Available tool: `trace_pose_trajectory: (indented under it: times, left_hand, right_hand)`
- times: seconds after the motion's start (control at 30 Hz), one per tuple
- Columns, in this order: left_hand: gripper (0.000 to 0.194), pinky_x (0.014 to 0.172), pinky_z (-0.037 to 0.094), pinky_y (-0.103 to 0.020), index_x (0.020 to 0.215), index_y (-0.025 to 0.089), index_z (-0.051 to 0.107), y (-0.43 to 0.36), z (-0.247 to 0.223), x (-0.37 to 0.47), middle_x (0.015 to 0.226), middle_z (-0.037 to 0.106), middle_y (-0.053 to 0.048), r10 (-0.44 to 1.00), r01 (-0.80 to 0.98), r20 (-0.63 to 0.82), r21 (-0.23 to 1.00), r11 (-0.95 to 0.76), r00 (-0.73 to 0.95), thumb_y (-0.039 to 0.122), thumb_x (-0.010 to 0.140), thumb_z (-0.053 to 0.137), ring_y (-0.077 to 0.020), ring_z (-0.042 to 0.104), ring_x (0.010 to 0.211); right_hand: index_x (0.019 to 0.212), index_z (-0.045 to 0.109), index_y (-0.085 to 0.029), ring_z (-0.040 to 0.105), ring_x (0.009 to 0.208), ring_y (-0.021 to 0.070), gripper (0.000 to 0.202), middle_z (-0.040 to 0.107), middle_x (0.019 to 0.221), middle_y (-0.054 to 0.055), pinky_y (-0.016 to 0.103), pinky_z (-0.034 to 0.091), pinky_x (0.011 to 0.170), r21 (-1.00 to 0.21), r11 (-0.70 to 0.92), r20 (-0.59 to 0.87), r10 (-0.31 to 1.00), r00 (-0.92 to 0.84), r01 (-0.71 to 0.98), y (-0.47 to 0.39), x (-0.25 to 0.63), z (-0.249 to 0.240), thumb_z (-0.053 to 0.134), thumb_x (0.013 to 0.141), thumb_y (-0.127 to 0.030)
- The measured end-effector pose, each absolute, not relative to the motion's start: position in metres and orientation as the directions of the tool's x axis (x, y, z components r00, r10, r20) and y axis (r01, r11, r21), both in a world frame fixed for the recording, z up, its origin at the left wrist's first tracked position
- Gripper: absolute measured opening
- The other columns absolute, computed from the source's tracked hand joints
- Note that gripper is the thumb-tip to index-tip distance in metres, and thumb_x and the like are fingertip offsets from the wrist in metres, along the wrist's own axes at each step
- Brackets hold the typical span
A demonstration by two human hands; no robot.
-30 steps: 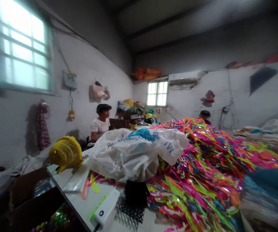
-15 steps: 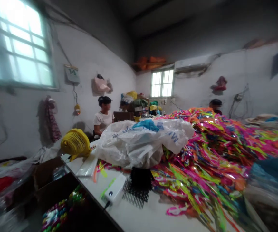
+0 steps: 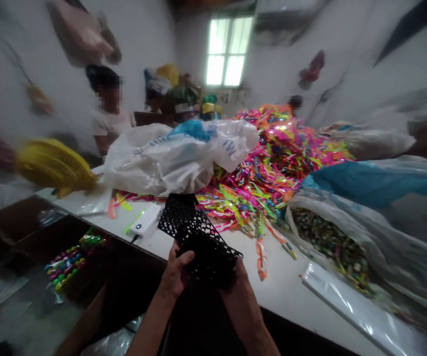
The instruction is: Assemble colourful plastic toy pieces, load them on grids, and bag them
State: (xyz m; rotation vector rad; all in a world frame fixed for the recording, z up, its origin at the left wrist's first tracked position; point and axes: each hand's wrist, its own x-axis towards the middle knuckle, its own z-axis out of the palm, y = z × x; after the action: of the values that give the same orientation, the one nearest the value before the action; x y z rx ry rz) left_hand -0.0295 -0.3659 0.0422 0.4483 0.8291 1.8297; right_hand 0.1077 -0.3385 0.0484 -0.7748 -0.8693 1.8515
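Note:
Both of my hands are at the front edge of the white table on a piece of black mesh point(image 3: 202, 247), dark and full of holes. My left hand point(image 3: 178, 269) grips its near left side with the thumb on top. At its right end is my right hand point(image 3: 241, 296), closed around the edge, with its fingers partly hidden. The mesh's far end reaches toward the foot of a large white plastic bag point(image 3: 168, 158). Left of the mesh lies a white power bank point(image 3: 146, 221) with a black cable plugged in.
A heap of bright multicoloured strips point(image 3: 268, 148) covers the table's middle. On the right are an open sack of small pieces point(image 3: 330, 242) and a stack of clear plastic sleeves point(image 3: 361, 309). A yellow basket point(image 3: 55, 165) stands at left. Across the table sits a person point(image 3: 111, 118).
My view has tilted down and shifted right. Both hands have come into view, and the black mesh that lay on the table is now held between them.

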Motion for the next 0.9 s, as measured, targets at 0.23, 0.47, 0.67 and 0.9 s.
trace_pose_trajectory:
  times: [0.23, 0.47, 0.67, 0.9]
  left_hand:
    - [0.074, 0.070, 0.053, -0.030, 0.120, 0.021, 0.053, -0.346, 0.040, -0.026, 0.091, 0.070, -0.004, 0.919, -0.570, -0.069, 0.802, -0.181, -0.389, 0.017, 0.050, 0.079, -0.0219, 0.066, 0.079]
    - [0.057, 0.078, 0.050, -0.029, 0.107, 0.016, 0.060, -0.347, 0.056, -0.026, 0.099, 0.069, -0.007, 0.985, -0.190, -0.051, 0.982, 0.019, -0.164, 0.016, 0.054, 0.080, -0.0229, 0.063, 0.090]
    - [0.068, 0.074, 0.051, -0.027, 0.120, 0.021, 0.054, -0.344, 0.049, -0.018, 0.102, 0.069, -0.006, 0.993, -0.338, -0.122, 0.935, 0.110, -0.012, 0.009, 0.057, 0.075, -0.0208, 0.064, 0.087]
    - [0.021, 0.078, 0.053, -0.036, 0.092, 0.013, 0.065, -0.335, 0.028, -0.027, 0.077, 0.071, -0.006, 0.892, -0.887, -0.410, 0.462, 0.025, -0.188, 0.023, 0.074, 0.060, -0.0215, 0.067, 0.075]
  right_hand:
    - [0.099, 0.067, -0.025, 0.055, 0.109, 0.0231, 0.046, 0.067, 0.105, 0.003, 0.038, 0.046, 0.089, -0.797, -0.340, -0.151, 0.912, -0.380, -0.499, -0.320, 0.114, 0.051, 0.053, 0.074, -0.060]
    - [0.106, 0.066, -0.023, 0.051, 0.111, 0.0249, 0.047, 0.064, 0.111, 0.004, 0.034, 0.040, 0.090, -0.988, 0.022, 0.069, 0.947, -0.313, -0.153, -0.272, 0.139, 0.078, 0.075, 0.062, -0.038]
    - [0.082, 0.067, -0.019, 0.059, 0.069, 0.0143, 0.023, 0.066, 0.075, -0.001, 0.029, 0.046, 0.068, -0.899, 0.024, 0.139, 0.962, -0.233, -0.437, -0.233, 0.141, 0.112, 0.072, 0.065, -0.033]
    - [0.089, 0.063, -0.015, 0.057, 0.058, 0.0117, 0.039, 0.065, 0.072, 0.000, 0.021, 0.045, 0.051, -0.907, -0.149, -0.138, 0.989, -0.057, -0.395, -0.249, 0.173, 0.055, 0.078, 0.057, -0.033]
